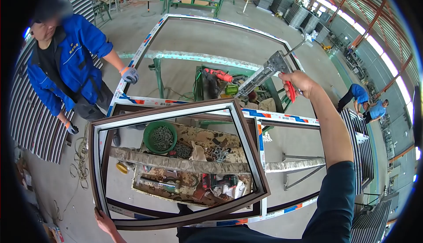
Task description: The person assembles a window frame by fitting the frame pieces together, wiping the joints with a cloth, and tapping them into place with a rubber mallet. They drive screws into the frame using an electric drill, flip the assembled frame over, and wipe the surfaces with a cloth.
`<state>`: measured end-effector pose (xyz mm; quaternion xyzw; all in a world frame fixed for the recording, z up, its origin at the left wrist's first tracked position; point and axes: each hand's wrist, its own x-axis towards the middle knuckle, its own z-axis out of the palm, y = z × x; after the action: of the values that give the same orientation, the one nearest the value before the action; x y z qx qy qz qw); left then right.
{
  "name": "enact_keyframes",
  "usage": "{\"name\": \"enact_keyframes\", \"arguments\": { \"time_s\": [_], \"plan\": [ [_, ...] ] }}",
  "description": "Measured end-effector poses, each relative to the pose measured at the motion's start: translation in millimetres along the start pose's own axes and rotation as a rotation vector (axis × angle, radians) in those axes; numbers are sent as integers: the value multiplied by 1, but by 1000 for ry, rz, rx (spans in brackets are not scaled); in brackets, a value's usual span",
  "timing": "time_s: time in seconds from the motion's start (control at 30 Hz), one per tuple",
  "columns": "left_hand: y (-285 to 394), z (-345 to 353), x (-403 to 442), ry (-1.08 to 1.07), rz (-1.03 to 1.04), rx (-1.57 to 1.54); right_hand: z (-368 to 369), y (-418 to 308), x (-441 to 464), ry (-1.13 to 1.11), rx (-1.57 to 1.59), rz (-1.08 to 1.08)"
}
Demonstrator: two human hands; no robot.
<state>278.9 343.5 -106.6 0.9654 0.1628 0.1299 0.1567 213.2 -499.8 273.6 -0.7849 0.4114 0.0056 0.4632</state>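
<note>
My right hand (pixel 300 84) is wrapped around the red handle of a caulking gun (pixel 266 70), raised above the frames. Its lower left end points down close to the upper right corner of a brown window sash (pixel 253 151); whether they touch I cannot tell. Fingers of my left hand (pixel 105 223) grip the sash at its lower left corner. The sash sits tilted over a larger window frame (pixel 291 118) with white, blue and red protective tape. Underneath, padded rails (pixel 291 165) run across the stand.
A worker in a blue jacket (pixel 83 40) stands left, a gloved hand (pixel 129 74) at the large frame. Below are a tray (pixel 194 132) with a green bowl of screws (pixel 150 148) and a drill (pixel 227 181). A green tool bin (pixel 199 84) stands beyond. Two people work far right.
</note>
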Motion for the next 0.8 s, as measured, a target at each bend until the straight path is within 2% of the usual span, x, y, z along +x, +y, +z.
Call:
{"name": "enact_keyframes", "arguments": {
  "time_s": [0.3,0.4,0.57,0.63,0.8],
  "plan": [
    [-13,7,5,-15,19,-22,14,31,-21,46,109,11],
    [-9,3,6,-24,18,-35,23,43,-26,70,303,40],
    [-13,7,7,-37,21,-46,41,73,-39,103,384,50],
    [-19,12,9,13,63,-64,64,78,-53,213,483,19],
    [-17,11,8,16,65,-67,109,111,-74,306,653,22]
  ]
}}
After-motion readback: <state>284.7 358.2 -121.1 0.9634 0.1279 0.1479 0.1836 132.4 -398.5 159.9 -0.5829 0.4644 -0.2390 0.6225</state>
